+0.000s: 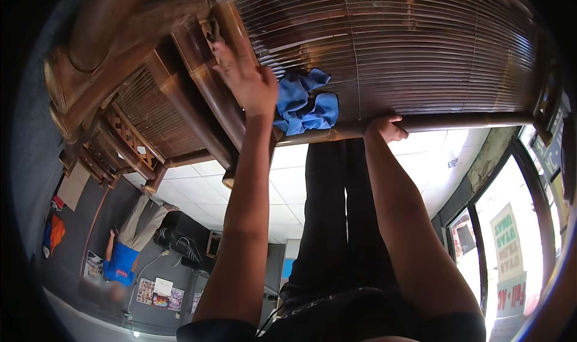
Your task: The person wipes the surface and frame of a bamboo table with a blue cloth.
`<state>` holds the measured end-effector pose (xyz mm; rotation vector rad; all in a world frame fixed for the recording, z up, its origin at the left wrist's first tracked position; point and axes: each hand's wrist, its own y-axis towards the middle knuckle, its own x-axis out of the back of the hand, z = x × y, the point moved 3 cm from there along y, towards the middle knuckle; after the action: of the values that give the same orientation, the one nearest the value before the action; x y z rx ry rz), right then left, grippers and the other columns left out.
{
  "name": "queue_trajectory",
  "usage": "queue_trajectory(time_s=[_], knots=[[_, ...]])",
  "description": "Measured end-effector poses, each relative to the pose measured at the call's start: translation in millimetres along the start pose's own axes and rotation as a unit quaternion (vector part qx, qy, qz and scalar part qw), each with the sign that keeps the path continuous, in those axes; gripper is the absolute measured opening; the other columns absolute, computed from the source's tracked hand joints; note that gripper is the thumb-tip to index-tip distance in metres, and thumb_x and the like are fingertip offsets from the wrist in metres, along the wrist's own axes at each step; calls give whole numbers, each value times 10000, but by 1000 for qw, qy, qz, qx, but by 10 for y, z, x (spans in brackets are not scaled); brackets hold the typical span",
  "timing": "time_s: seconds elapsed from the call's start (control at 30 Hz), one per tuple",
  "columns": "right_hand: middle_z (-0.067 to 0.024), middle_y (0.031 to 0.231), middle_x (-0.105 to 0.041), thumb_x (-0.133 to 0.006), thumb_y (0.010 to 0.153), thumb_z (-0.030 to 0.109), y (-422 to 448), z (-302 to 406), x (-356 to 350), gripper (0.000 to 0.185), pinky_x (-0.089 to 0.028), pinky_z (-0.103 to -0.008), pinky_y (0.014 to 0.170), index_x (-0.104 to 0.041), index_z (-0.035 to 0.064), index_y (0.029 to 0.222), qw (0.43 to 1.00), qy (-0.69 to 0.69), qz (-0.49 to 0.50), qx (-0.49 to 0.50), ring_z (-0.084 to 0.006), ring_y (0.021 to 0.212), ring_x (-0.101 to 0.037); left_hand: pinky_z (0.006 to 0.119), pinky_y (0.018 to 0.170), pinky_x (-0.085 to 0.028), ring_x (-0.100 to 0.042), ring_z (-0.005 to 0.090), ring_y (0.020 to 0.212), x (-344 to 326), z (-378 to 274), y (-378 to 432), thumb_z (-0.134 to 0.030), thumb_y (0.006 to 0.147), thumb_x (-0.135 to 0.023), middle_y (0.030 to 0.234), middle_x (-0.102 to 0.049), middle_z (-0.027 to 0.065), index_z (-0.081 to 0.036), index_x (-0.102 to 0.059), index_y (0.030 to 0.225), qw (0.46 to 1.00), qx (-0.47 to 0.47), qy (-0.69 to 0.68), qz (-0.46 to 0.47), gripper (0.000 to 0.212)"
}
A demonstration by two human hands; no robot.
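Note:
My left hand [245, 80] is raised with fingers spread and blurred, beside the thick bamboo poles at the end of a bamboo bench. Nothing shows in it. A crumpled blue cloth [299, 105] lies just right of it, on the corner of the slatted bamboo seat [414, 58]. My right hand [387, 128] is curled around the front bamboo rail [460, 120] of that seat, right of the cloth; some of its fingers are hidden. Both forearms reach over my dark-trousered legs.
More bamboo seating [155, 112] with lattice panels stands at the left. A person in a blue shirt [121, 261] is farther off, seen upside down, near a black bag-like object [185, 243]. Glass panels with signs [509, 252] are at the right. Pale tiles [288, 175] cover the floor.

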<state>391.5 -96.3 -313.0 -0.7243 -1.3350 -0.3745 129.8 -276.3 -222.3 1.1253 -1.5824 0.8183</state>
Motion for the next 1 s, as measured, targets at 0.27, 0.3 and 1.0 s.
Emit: queue_trajectory(time_s=[0.27,0.3,1.0], knots=[[-225,1179,-446,-379,865,414,-48,53,7,609,-507,-520,771,-205,33,1308,1000,-13,-7,-1,-434,957,-554,492,1040,-277,-288,403,1282,379,636,-79,-149,722,-645,1424,-216,242,-50,-232,1384,999,35,-12,-20,786],[-225,1179,-446,-379,865,414,-26,49,15,609,-507,-520,771,-205,33,1308,1000,-13,-10,-1,-434,957,-554,456,1037,-298,-292,390,1283,395,647,-115,-157,716,-678,1409,-245,241,-36,-219,1383,996,77,-34,-24,818],[-372,1063,-453,-389,876,494,826,-195,-73,632,-497,-513,691,-270,-94,1078,971,-36,52,231,-469,936,-545,413,776,-487,-620,352,909,154,895,-176,-609,656,-675,945,-637,224,32,-568,1052,871,424,-246,12,761]])
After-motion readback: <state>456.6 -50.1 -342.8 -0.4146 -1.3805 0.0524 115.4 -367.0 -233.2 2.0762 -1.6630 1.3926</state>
